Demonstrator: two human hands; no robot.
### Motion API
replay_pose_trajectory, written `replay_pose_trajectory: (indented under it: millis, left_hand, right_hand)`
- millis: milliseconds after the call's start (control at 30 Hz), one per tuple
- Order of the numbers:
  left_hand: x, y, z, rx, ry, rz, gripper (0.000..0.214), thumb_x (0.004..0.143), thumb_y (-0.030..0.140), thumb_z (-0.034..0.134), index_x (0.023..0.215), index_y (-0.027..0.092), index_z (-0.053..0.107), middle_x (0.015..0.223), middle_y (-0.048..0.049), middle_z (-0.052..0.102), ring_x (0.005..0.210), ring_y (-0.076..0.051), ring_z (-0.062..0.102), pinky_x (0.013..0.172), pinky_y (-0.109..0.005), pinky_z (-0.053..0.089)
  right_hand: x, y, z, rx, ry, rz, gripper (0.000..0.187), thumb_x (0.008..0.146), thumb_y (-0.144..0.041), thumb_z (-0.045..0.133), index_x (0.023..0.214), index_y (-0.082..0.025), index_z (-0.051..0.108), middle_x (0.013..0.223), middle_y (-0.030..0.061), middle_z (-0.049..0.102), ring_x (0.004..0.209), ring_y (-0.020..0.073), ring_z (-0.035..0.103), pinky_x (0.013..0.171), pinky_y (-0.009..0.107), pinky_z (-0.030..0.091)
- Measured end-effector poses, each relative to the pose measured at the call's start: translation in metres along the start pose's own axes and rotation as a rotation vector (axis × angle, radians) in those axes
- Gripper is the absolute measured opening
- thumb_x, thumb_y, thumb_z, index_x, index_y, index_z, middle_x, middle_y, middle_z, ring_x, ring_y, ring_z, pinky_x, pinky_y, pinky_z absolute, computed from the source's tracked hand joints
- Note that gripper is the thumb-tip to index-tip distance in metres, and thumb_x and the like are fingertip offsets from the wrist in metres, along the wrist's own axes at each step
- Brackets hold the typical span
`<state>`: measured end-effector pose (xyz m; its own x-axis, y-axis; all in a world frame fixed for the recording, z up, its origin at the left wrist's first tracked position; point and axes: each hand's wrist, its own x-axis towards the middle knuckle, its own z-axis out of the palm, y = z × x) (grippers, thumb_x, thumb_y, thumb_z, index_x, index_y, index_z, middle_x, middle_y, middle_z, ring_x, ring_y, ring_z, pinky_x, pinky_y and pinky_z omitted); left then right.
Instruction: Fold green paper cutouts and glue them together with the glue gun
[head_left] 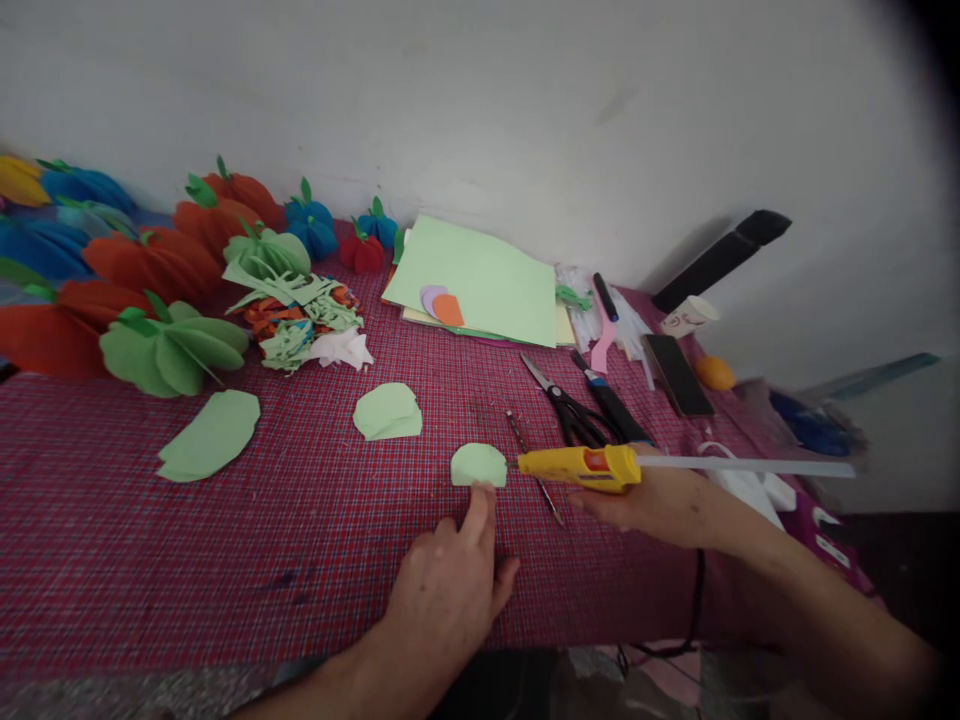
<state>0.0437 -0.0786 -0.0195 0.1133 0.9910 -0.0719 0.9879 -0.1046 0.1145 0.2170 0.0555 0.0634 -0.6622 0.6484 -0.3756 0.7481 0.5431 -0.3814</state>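
A small light green paper piece (478,463), rounded along its far edge, lies flat on the checked cloth. My left hand (448,575) presses its near edge with an outstretched index finger; the thumb is held apart and nothing is grasped. In my right hand (651,500) is a yellow glue gun (581,466), its nozzle at the right edge of that paper. A long pale glue stick (750,465) juts out of the gun's back. Under the gun a thin pencil (553,502) lies slantwise. Two more stacks of green cutouts, a middle one (388,411) and a left one (211,437), rest further left.
Scissors (566,405) and a cutter knife (613,405) lie beyond the gun, near a phone (677,373) and paper cup (690,315). Coloured sheets (480,275) are stacked by the wall. Paper pumpkins (172,348) and scraps (300,320) fill the left back. A black cable (699,600) hangs below.
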Motion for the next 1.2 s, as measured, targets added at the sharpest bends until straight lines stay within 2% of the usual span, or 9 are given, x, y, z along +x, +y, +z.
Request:
replay_pose_trajectory:
  millis: [167,367,667,1033,1200]
  left_hand:
    - [0.0004,0.0001,0.0019,-0.004,0.005,-0.002,0.055,0.085,0.039,0.046,0.132,0.013,0.046,0.134,-0.0148,0.047,0.067,-0.018,0.063,0.053,-0.032,0.054]
    - [-0.0010,-0.0005,0.0027,-0.007,0.014,0.008,0.056,0.085,0.039,0.043,0.134,0.012,0.044,0.135,-0.0123,0.047,0.068,-0.018,0.062,0.055,-0.034,0.055]
    - [-0.0008,-0.0004,0.0041,-0.022,0.016,0.000,0.057,0.085,0.040,0.044,0.135,0.013,0.043,0.135,-0.0160,0.046,0.068,-0.018,0.062,0.054,-0.033,0.054]
    - [-0.0003,-0.0004,0.0034,-0.002,0.004,-0.002,0.056,0.085,0.041,0.044,0.134,0.014,0.044,0.136,-0.0129,0.046,0.069,-0.018,0.062,0.055,-0.033,0.055]
    - [-0.0008,-0.0006,0.0042,-0.001,0.007,0.002,0.054,0.085,0.040,0.043,0.133,0.014,0.045,0.136,-0.0121,0.046,0.070,-0.018,0.062,0.055,-0.031,0.054]
  right_hand:
    - [0.0002,0.0034,0.0022,0.074,-0.044,0.001,0.025,0.080,-0.035,0.049,0.080,-0.017,0.067,0.061,0.0002,0.063,0.050,0.0117,0.051,0.048,0.022,0.039]
    - [0.0000,0.0032,0.0023,0.133,-0.079,0.009,0.023,0.079,-0.034,0.052,0.082,-0.017,0.068,0.066,0.0001,0.065,0.056,0.0121,0.054,0.053,0.021,0.041]
    - [0.0007,-0.0003,0.0034,0.039,-0.083,0.035,0.024,0.079,-0.032,0.050,0.083,-0.018,0.069,0.065,0.0017,0.066,0.054,0.0133,0.054,0.050,0.022,0.040]
    - [0.0033,-0.0010,0.0051,0.014,-0.112,0.024,0.029,0.078,-0.034,0.048,0.086,-0.016,0.070,0.069,0.0038,0.067,0.054,0.0140,0.054,0.049,0.022,0.040]
    - [0.0044,-0.0009,0.0056,0.004,-0.102,0.027,0.026,0.078,-0.033,0.049,0.081,-0.017,0.069,0.063,0.0020,0.064,0.051,0.0128,0.052,0.047,0.022,0.039]
